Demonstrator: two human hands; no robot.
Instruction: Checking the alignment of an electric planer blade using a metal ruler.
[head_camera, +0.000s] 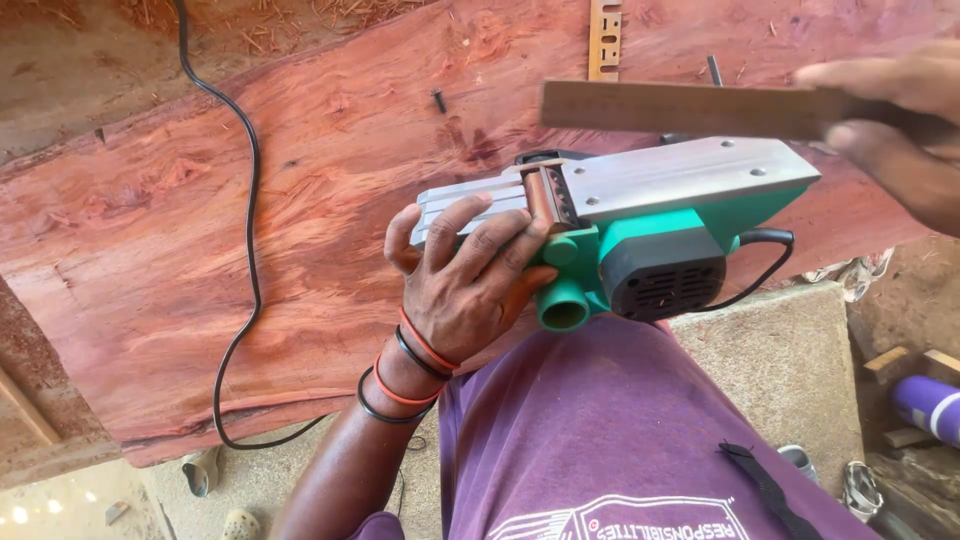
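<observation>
Left hand (465, 275) is closed around the front end of the planer (640, 225), fingers wrapped over the sole edge beside the cutter drum (548, 197). The planer lies inverted on the person's lap, sole up, long axis running from 8 o'clock to 2 o'clock. Right hand (895, 115) pinches a ruler (690, 108) by its 3 o'clock end; the ruler lies at 12 o'clock from the planer, just above the sole and apart from it, nearly parallel to the long axis. The left hand is nearer the drum. A red slab (200, 230) serves as tabletop behind, with a black cord (250, 200) looped across it at 9 o'clock.
</observation>
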